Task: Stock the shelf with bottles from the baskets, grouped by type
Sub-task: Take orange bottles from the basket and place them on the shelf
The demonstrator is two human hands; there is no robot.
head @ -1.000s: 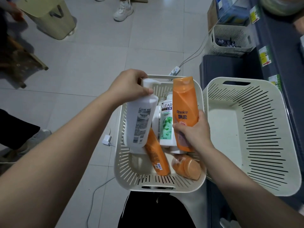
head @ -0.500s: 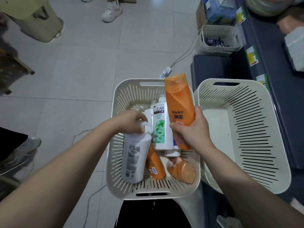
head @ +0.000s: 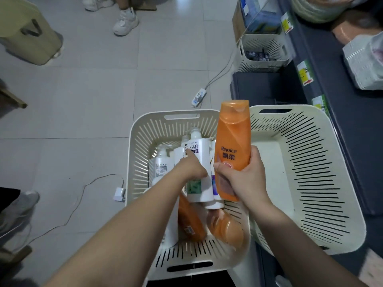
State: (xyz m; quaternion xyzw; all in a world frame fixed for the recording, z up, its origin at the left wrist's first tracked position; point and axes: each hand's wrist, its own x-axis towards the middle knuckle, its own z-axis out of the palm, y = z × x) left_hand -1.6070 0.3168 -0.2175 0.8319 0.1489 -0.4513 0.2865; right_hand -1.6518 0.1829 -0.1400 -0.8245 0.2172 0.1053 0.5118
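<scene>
Grey tiled floor (head: 83,96) below, dark shelf unit (head: 342,125) along the right edge. Orange bottle (head: 232,146) upright, raised over the gap between the two cream baskets, cap up, "Rejoice" label facing the camera. Right hand (head: 242,179) wrapped round its lower half, fingers (head: 219,167) clamped on it. Left hand (head: 191,166) reaching into the left basket (head: 141,141), index finger stretched out and touching the label of a white bottle (head: 199,172) marked "CLEAR"; other fingers curled in, nothing gripped. White bottle lying propped on other bottles. Second white bottle (head: 161,162) at the basket's far left wall. Two more orange bottles (head: 191,220) lying at the basket's near end, side by side. Right basket (head: 323,183) just beside the left one, rims touching. Smaller cream basket (head: 263,52) further back by the shelf unit, dark items inside, too small to tell. White cable and switch (head: 199,97) on the floor behind the baskets. White shoe (head: 125,19) of another person at top.
</scene>
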